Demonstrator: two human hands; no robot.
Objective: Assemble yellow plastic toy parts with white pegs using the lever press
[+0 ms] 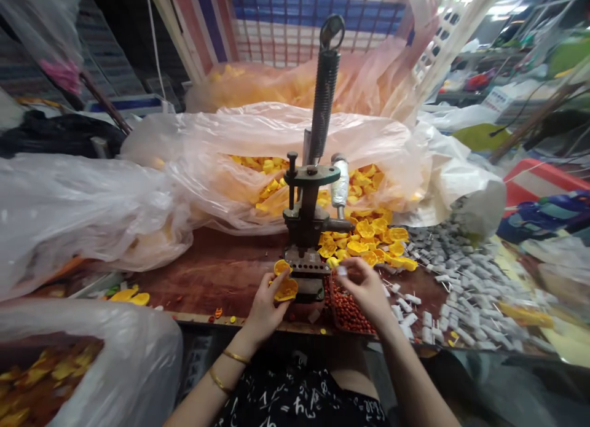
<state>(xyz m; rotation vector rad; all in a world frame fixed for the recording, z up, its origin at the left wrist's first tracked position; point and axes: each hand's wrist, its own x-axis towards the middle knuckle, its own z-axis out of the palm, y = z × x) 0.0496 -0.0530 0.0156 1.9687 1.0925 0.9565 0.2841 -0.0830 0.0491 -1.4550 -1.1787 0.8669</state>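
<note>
My left hand (266,305) is closed on a yellow plastic shell (286,290) made of two cupped halves, just left of the press's base. My right hand (367,292) pinches a small pale grey block (342,271), slightly blurred, right of the base. Between the hands stands a hand press (308,215) with a spring on top, a silver-wrapped handle (340,182) and a metal block with a row of holes. Under my right hand sits a red basket (335,319) of small red-brown beads (353,314). Yellow shells (369,236) lie heaped behind it.
Many grey blocks with thin metal pins (470,285) are spread over the table's right side. A large clear bag (207,150) of yellow shells lies behind the press. Another open bag (138,347) stands at the lower left. The brown tabletop (207,273) shows on the left.
</note>
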